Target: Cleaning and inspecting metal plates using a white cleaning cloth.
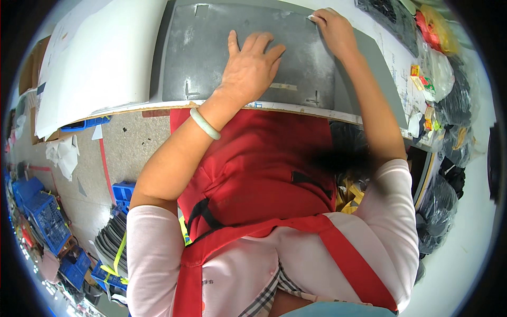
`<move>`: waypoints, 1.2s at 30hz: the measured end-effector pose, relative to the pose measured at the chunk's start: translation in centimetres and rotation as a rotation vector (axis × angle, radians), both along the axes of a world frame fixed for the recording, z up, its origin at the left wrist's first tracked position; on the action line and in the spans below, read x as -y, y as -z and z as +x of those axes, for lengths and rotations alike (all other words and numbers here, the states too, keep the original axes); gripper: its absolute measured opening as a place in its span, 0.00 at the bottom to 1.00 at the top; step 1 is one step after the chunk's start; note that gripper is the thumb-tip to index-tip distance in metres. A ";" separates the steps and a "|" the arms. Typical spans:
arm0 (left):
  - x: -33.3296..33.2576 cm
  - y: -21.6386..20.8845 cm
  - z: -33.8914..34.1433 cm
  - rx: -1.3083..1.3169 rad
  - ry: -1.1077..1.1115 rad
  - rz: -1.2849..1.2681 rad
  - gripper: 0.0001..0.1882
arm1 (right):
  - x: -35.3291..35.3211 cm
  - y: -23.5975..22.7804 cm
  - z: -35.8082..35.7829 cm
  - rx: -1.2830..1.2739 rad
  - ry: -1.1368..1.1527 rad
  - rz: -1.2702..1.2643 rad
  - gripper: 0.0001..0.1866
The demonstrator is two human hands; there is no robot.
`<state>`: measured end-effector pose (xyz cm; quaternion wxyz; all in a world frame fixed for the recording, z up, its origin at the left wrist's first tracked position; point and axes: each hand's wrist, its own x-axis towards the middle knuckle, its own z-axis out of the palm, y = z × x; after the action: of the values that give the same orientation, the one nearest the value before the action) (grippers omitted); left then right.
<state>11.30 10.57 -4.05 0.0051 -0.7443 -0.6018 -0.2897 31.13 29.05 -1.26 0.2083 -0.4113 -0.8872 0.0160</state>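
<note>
A dark grey rectangular board [211, 53] with whitish smudges and cut-out corner slots lies on a larger grey sheet [377, 71] on the table. My left hand [249, 68] rests on the board's middle, fingers spread, holding nothing; a pale green bangle [205, 124] circles that wrist. At the board's far right corner, my right hand [335, 31] is closed in a pinch. A small white piece [312, 18] shows at its fingertips, against the corner slot; its kind is too small to tell. A strip of tape [283, 86] sticks to the board near its front edge.
Large white sheets [100, 58] curve over the table's left side. Bagged items [455, 95] and small packets [420, 79] crowd the right. Blue crates [47, 219] and a stack of dark sheets [112, 243] stand at lower left. My red apron [253, 164] meets the table's front edge.
</note>
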 end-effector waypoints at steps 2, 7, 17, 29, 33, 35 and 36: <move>-0.1 -0.1 0.0 0.013 0.003 -0.003 0.16 | -0.5 0.4 -0.1 0.032 -0.016 -0.016 0.11; -0.1 0.1 0.2 0.032 -0.008 0.000 0.16 | -1.9 -0.1 1.0 0.219 0.085 -0.006 0.10; -0.2 0.1 0.2 0.008 -0.029 0.015 0.15 | -2.9 0.0 0.5 0.075 0.282 -0.292 0.13; -0.3 0.7 0.4 -0.062 -0.025 -0.058 0.19 | 1.9 -1.0 -17.0 -0.257 -0.246 -0.419 0.10; -0.4 0.8 0.5 -0.059 -0.032 -0.007 0.20 | 2.1 -0.5 -21.5 -0.156 -0.386 -0.131 0.09; -0.2 0.5 0.3 -0.071 0.011 -0.075 0.21 | 2.0 -0.7 -22.4 -0.093 -0.390 -0.137 0.09; -0.2 0.4 0.2 -0.067 0.002 -0.078 0.21 | 2.0 -0.8 -22.7 -0.032 -0.381 -0.138 0.09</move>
<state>11.46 10.80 -4.47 -0.0041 -0.7537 -0.6114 -0.2409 8.47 27.09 -0.44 0.1869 -0.2488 -0.9424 0.1225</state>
